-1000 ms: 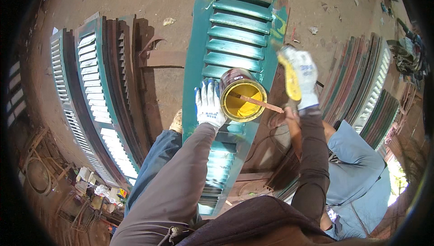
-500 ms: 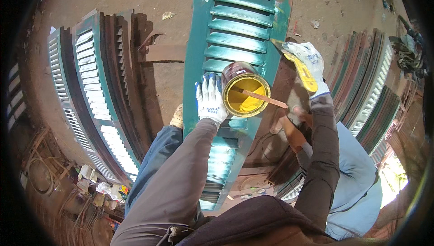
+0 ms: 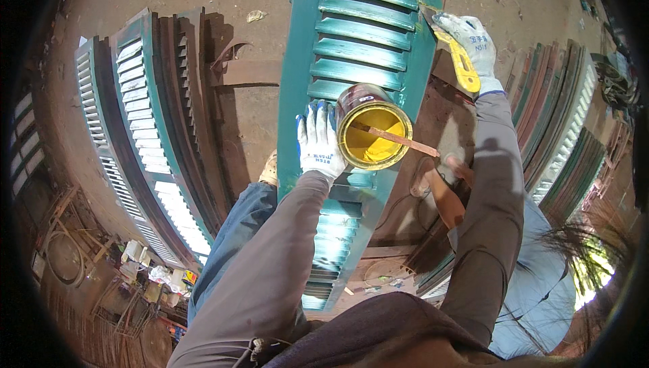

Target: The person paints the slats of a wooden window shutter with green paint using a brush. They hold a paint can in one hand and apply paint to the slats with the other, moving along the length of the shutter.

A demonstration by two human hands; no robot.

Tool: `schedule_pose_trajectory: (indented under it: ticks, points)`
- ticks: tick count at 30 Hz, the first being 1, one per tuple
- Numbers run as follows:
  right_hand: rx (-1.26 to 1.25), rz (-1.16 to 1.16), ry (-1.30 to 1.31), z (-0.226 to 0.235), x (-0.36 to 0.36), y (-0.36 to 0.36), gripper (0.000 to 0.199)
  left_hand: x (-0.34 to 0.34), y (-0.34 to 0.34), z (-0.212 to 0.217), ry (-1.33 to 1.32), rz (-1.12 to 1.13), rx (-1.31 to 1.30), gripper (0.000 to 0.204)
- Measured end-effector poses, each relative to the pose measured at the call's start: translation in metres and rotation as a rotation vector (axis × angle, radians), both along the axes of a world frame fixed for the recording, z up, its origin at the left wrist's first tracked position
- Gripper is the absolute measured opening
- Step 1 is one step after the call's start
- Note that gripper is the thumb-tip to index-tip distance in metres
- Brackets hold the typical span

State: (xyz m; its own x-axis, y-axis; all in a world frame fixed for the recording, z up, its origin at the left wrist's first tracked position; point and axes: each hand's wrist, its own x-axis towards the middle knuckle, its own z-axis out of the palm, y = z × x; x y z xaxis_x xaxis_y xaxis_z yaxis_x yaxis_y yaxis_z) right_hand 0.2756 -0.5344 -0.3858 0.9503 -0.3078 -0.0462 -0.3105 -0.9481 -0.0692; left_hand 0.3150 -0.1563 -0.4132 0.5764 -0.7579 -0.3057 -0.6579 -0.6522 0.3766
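Note:
A green louvred shutter [image 3: 292, 97] lies lengthwise before me. On it stands an open paint can [image 3: 407, 121] with yellow material inside and a flat wooden stick [image 3: 420, 145] resting across its rim. My left hand [image 3: 318, 139], in a white and blue work glove, lies flat on the shutter close beside the can, fingers stretched out. My gloved right hand [image 3: 471, 43] is closed around the yellow handle of a putty knife [image 3: 464, 63]. The knife's blade reaches the shutter's far right edge; whether it touches the wood I cannot tell.
More louvred shutters [image 3: 138, 90] lean in a row at the left, and another stack [image 3: 547, 118] stands at the right. Another person's bare arm [image 3: 443, 195] and light blue clothing [image 3: 534, 287] are close at my right. Scattered odds and ends [image 3: 152, 277] lie at the lower left.
My right hand has moved away from me along the shutter's right edge with the putty knife. The left hand stays flat beside the can. The view has shifted slightly.

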Motion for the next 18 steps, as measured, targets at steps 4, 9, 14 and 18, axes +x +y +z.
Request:
schedule_pose_trajectory:
  ticks: [4,9,14,18]
  points:
    - [-0.129,0.082,0.086,0.005,-0.011,0.015,0.042,-0.001,0.002,-0.001,-0.009,-0.007,-0.003,0.074]
    - [-0.152,0.079,0.146,0.015,-0.041,0.045,0.042,-0.002,-0.002,0.000,-0.014,-0.024,-0.001,0.074]
    - [-0.021,-0.005,0.079,0.033,-0.052,0.037,0.038,-0.003,0.005,-0.009,-0.185,-0.089,0.142,0.087]
    - [-0.086,-0.028,-0.090,0.005,-0.025,0.004,0.043,0.001,0.000,0.002,0.020,-0.021,0.087,0.080]
